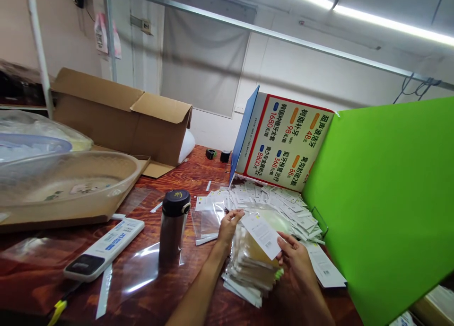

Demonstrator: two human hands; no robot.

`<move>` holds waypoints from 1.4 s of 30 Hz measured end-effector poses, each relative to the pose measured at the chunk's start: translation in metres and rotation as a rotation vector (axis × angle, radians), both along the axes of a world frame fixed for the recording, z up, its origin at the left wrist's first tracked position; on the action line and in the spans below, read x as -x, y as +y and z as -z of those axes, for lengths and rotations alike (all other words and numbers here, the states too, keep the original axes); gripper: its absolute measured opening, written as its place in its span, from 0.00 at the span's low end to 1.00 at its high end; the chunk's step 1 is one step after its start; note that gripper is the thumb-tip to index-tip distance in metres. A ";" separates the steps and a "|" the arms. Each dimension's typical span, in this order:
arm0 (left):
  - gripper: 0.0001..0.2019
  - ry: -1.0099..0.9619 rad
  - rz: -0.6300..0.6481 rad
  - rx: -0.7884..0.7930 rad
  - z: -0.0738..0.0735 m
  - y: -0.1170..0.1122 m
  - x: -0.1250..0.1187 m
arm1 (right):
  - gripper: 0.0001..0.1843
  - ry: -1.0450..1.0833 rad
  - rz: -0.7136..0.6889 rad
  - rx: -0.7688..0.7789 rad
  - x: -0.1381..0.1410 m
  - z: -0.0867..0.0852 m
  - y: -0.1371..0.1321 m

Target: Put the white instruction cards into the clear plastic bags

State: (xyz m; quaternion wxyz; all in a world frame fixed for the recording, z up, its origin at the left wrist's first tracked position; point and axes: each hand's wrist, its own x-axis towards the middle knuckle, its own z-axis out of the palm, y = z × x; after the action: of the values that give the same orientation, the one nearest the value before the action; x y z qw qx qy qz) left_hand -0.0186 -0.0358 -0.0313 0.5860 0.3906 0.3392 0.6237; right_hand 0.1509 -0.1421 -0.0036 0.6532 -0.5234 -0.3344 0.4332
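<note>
A white printed card (261,235) is held tilted above a stack of clear plastic bags (248,269). My right hand (293,254) grips the card's lower right edge between thumb and fingers. At the opposite, upper left corner, my left hand (230,227) is closed in a pinch; whether it also catches a bag's edge, I cannot tell. Behind the stack spreads a loose heap of similar white cards (283,205). More cards (324,264) lie to the right of my right hand. A flat clear bag (210,224) rests left of my left hand.
A steel flask with a black lid (173,224) stands to the left. Near it lie a white handheld device (104,250) and clear film (142,269). Further left are a plastic basin (120,167) and a cardboard box (117,110). A green board (383,193) walls the right side.
</note>
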 end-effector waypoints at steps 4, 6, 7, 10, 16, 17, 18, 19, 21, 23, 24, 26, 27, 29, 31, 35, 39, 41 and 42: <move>0.17 0.135 0.052 -0.067 0.001 0.002 0.001 | 0.34 -0.033 0.008 0.005 -0.007 -0.005 0.003; 0.16 0.191 0.064 -0.098 0.001 0.003 0.001 | 0.35 -0.084 0.005 0.000 -0.012 -0.009 0.003; 0.15 0.211 0.065 -0.110 0.001 0.003 0.001 | 0.36 -0.124 0.001 0.005 -0.014 -0.011 0.004; 0.12 0.253 0.068 -0.130 0.000 0.004 0.001 | 0.39 -0.245 -0.001 0.032 -0.022 -0.014 0.006; 0.13 0.274 0.147 -0.178 -0.002 0.001 -0.003 | 0.38 -0.196 -0.050 0.022 -0.032 -0.020 0.007; 0.13 0.280 0.154 -0.180 -0.003 0.001 -0.003 | 0.37 -0.184 -0.046 0.021 -0.033 -0.021 0.005; 0.13 0.290 0.151 -0.181 -0.004 0.000 -0.003 | 0.36 -0.176 -0.034 0.025 -0.034 -0.022 0.003; 0.13 0.302 0.139 -0.185 -0.004 0.000 -0.003 | 0.34 -0.170 -0.021 0.033 -0.035 -0.024 0.001; 0.13 0.327 0.096 -0.201 -0.005 -0.001 -0.001 | 0.33 -0.161 -0.020 0.084 -0.038 -0.025 -0.004; 0.14 0.340 0.059 -0.221 -0.005 -0.001 0.001 | 0.31 -0.163 -0.053 0.162 -0.040 -0.026 -0.007; 0.14 0.335 0.051 -0.224 -0.005 -0.001 0.002 | 0.31 -0.165 -0.065 0.191 -0.041 -0.026 -0.009; 0.14 0.301 0.061 -0.212 -0.004 0.000 0.001 | 0.30 -0.157 -0.057 0.207 -0.040 -0.026 -0.009; 0.13 0.277 0.079 -0.205 -0.004 0.000 0.001 | 0.29 -0.146 -0.043 0.196 -0.039 -0.026 -0.009; 0.11 0.234 0.111 -0.196 -0.003 0.000 -0.002 | 0.28 -0.125 -0.021 0.160 -0.035 -0.028 -0.007; 0.10 0.216 0.126 -0.191 -0.003 -0.001 -0.004 | 0.29 -0.132 -0.006 0.119 -0.030 -0.030 -0.004; 0.12 0.276 0.096 -0.186 -0.003 -0.001 -0.004 | 0.30 -0.215 0.053 0.040 -0.028 -0.031 0.001; 0.15 0.330 0.053 -0.192 -0.004 -0.001 -0.001 | 0.28 -0.244 0.051 0.075 -0.032 -0.025 0.001; 0.16 0.348 0.043 -0.191 -0.005 -0.001 0.000 | 0.27 -0.189 -0.028 0.126 -0.035 -0.021 0.000; 0.16 0.353 0.039 -0.191 -0.006 -0.001 0.000 | 0.26 -0.164 -0.067 0.148 -0.036 -0.019 -0.001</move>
State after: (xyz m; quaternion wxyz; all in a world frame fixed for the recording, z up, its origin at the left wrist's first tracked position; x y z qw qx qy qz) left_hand -0.0191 -0.0369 -0.0255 0.4897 0.5543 0.3681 0.5634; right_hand 0.1871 -0.1429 0.0157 0.5683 -0.5923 -0.3710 0.4343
